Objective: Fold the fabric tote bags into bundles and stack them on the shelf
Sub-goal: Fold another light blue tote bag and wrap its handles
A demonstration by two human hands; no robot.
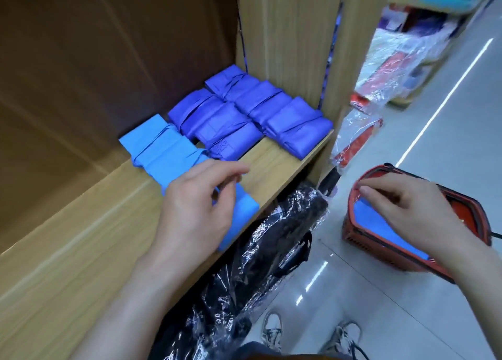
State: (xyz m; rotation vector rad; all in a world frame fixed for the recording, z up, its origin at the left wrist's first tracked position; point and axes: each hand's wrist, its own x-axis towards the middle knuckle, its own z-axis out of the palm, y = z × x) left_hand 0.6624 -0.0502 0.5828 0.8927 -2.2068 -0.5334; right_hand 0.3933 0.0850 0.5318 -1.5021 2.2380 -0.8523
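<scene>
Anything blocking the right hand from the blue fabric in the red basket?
Nothing visible. The right hand hovers over the open-topped red plastic basket, and the blue fabric lies exposed just below its fingers.

- I am in a shop, standing in an aisle with a glossy tiled floor [407,291].
- A red shopping basket [353,240] sits on that floor beside me.
- The wooden shelf [271,164] in front of me carries folded blue bundles [271,106] in rows, side by side.
- Below it lie dark goods in clear plastic wrap [271,240].
- Across the aisle, more shelving holds plastic-wrapped packs [391,58], some of them red.
</scene>
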